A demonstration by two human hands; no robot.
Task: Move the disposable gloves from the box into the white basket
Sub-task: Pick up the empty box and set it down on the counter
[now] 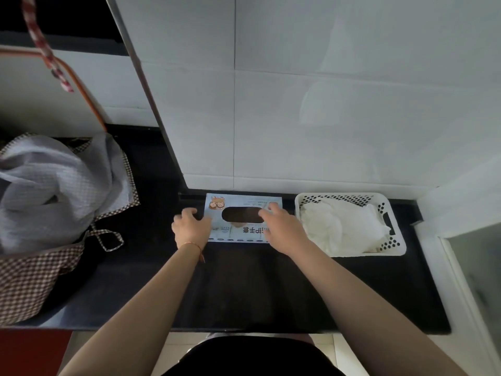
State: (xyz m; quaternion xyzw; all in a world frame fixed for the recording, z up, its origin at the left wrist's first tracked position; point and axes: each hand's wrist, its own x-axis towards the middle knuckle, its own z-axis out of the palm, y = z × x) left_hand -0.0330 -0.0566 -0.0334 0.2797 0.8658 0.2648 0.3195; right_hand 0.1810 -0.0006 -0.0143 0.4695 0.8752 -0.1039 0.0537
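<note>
A light blue glove box lies flat on the black counter against the tiled wall, its dark oval opening facing up. My left hand grips the box's left end, fingers curled round the edge. My right hand rests on the box's right part, fingers reaching to the right rim of the opening; whether they pinch a glove I cannot tell. To the right of the box stands the white perforated basket, with a heap of translucent white gloves inside it.
A checked fabric bag with grey cloth and a plastic bag in it stands on the counter at the left. The black counter stretches in front of the box. A white ledge and frosted pane border the right side.
</note>
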